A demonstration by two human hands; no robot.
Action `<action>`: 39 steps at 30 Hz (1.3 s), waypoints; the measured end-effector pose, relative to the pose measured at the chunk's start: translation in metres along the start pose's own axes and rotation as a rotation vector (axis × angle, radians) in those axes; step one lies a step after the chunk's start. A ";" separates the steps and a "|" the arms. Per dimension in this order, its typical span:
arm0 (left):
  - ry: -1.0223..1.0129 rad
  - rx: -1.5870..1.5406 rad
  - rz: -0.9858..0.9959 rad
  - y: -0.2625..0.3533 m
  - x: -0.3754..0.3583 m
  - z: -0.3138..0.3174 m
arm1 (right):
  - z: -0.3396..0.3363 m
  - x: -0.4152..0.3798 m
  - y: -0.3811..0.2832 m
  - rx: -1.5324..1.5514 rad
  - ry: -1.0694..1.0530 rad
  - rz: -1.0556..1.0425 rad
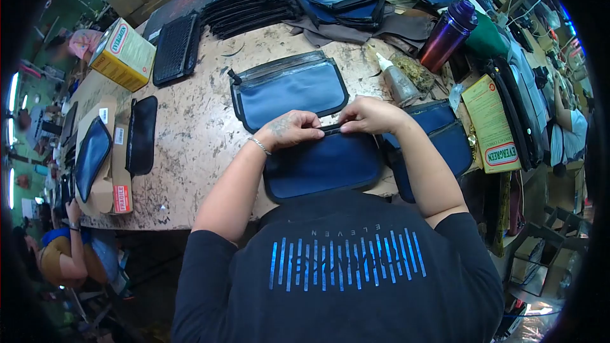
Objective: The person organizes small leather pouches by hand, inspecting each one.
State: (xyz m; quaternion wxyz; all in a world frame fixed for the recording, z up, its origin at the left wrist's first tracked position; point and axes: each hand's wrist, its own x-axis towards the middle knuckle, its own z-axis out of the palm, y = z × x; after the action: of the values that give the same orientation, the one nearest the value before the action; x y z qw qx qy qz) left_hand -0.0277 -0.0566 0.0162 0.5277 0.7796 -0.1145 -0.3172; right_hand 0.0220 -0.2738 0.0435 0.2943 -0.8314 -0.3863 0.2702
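A dark blue bag panel [323, 164] with black edging lies flat at the table's near edge, just in front of my body. My left hand [289, 129] pinches its top black edge between thumb and fingers. Close beside it, my right hand [372, 117] is closed on the same edge, thumb and fingertips pressed together. Just beyond both hands rests a second blue panel [289, 94] with black trim and a dark strip along its top. Partly behind my right forearm are more blue panels [445, 143].
A tapered glue bottle [399, 82] and a purple flask [448, 35] stand at the right. Evergreen cans [495, 124] [124, 55] sit on both sides. Stacked black pieces [251, 11] lie at the back; a cardboard piece [105, 171] is left. Other people sit nearby.
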 end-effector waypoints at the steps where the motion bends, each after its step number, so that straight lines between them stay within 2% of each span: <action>1: -0.015 -0.064 0.037 -0.003 0.002 0.000 | 0.002 0.004 -0.006 -0.136 0.011 -0.076; 3: -0.032 -0.126 0.077 -0.003 -0.001 -0.005 | 0.010 0.015 -0.015 -0.066 0.004 -0.088; 5: -0.025 -0.089 -0.335 0.002 -0.018 -0.023 | 0.007 0.020 -0.008 0.012 -0.020 -0.051; 6: 0.018 -0.119 -0.255 0.000 -0.025 -0.026 | 0.005 0.022 -0.004 0.066 -0.028 0.006; 7: 0.024 -0.119 -0.258 -0.002 -0.031 -0.028 | 0.003 0.023 -0.001 0.123 -0.039 0.063; 9: -0.044 -0.285 -0.355 0.000 -0.042 -0.030 | 0.003 0.028 -0.005 0.132 -0.063 0.029; 11: 0.040 -0.292 -0.319 -0.012 -0.040 -0.022 | 0.002 0.035 -0.020 -0.079 -0.079 0.008; 13: 0.035 -0.326 -0.242 -0.010 -0.043 -0.017 | 0.010 0.044 -0.031 -0.120 -0.081 -0.044; 14: 0.069 -0.360 -0.282 -0.008 -0.046 -0.014 | 0.015 0.047 -0.035 -0.158 -0.077 -0.090; 20: 0.161 -0.430 -0.198 -0.016 -0.050 -0.009 | 0.025 0.060 -0.038 -0.030 -0.146 -0.063; 21: 0.165 -0.435 -0.200 -0.020 -0.049 -0.010 | 0.026 0.062 -0.036 0.042 -0.175 -0.087; 23: 0.181 -0.402 -0.337 -0.030 -0.043 -0.012 | 0.028 0.065 -0.034 0.061 -0.182 -0.090; 29: 0.284 -0.365 -0.368 -0.034 -0.037 -0.005 | 0.029 0.068 -0.037 0.061 -0.206 -0.076; 30: 0.283 -0.365 -0.370 -0.030 -0.039 -0.003 | 0.029 0.068 -0.037 0.054 -0.206 -0.076; 32: 0.280 -0.428 -0.237 -0.020 -0.044 0.001 | 0.029 0.067 -0.038 0.048 -0.204 -0.073; 37: 0.321 -0.345 -0.262 -0.015 -0.047 0.004 | 0.031 0.067 -0.037 0.007 -0.197 -0.114; 39: 0.332 -0.318 -0.263 -0.020 -0.046 0.005 | 0.034 0.068 -0.038 -0.048 -0.184 -0.035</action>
State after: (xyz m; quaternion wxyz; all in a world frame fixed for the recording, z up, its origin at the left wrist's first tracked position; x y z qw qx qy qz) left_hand -0.0692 -0.0290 0.0143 0.6094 0.7365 0.1272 -0.2648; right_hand 0.0187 -0.1898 0.0321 0.2424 -0.8028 -0.4327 0.3310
